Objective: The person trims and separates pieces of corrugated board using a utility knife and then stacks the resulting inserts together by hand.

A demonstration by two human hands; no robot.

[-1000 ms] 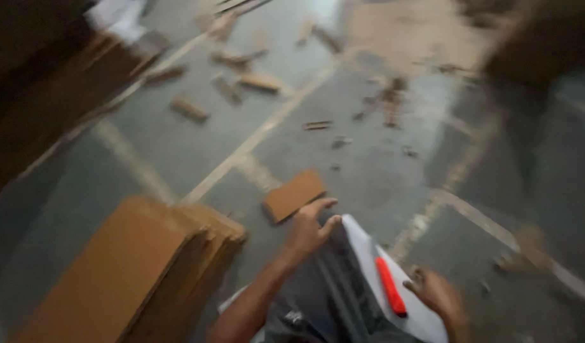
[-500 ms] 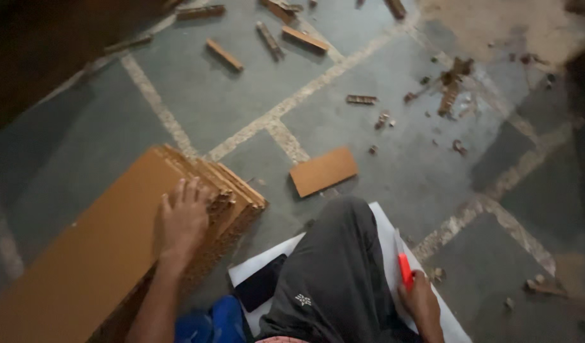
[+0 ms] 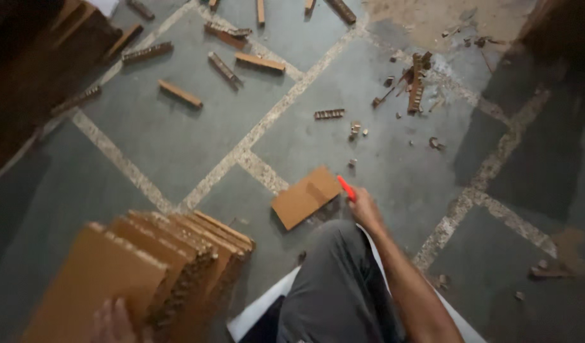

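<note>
At the lower left of the frame the left hand rests on top of a stack of cardboard sheets that stand on edge and lean together on the floor; the hand is blurred and cut by the bottom edge, so I cannot tell whether its grip is open or closed. Across the upper left lie scattered cardboard strips, well apart from the stack. Near the middle a small flat cardboard piece lies on the floor, just in front of the person's knee in grey trousers. The knee rests on a white sheet at the bottom of the frame. Right of the cardboard piece, the right hand has its grip closed around a red cutter, whose tip pokes up beside the piece's right corner. Further to the upper right, small cardboard scraps litter the floor.
</note>
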